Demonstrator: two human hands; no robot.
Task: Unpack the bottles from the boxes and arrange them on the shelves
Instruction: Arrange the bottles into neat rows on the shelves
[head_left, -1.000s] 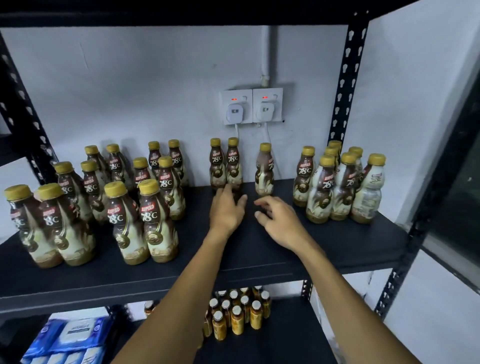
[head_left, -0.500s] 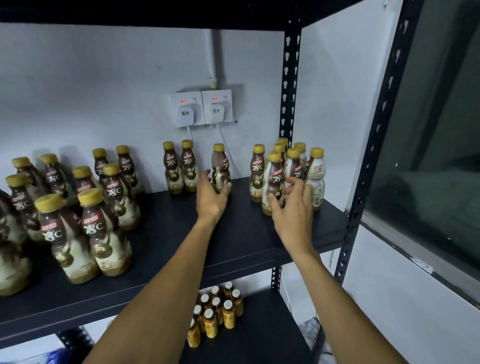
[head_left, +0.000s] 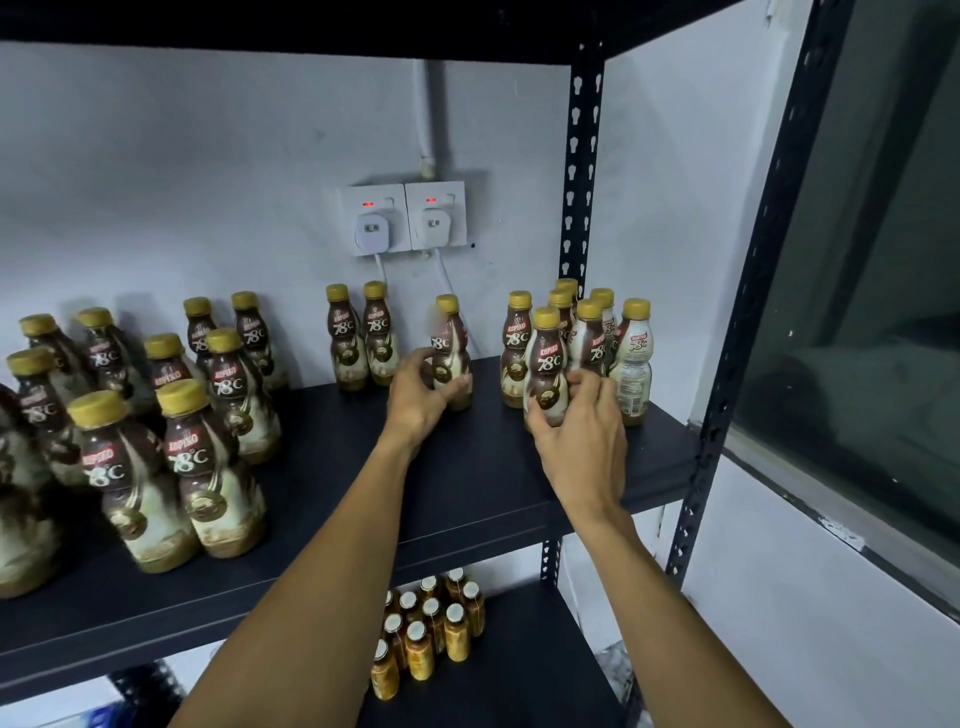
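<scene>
A black shelf (head_left: 332, 462) carries a large group (head_left: 156, 415) of brown bottles at left, a pair (head_left: 363, 338) at the back and a cluster (head_left: 597, 338) at right. The left hand (head_left: 415, 402) curls round a lone bottle (head_left: 453, 343) standing mid-shelf. The right hand (head_left: 583, 436) grips the front bottle (head_left: 545, 358) of that cluster, upright on the shelf, fingers wrapped round its lower body.

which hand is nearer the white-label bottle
Right. The right hand grips the front bottle of the cluster, just left of the white-label bottle. The left hand holds the lone bottle, farther left.
</scene>
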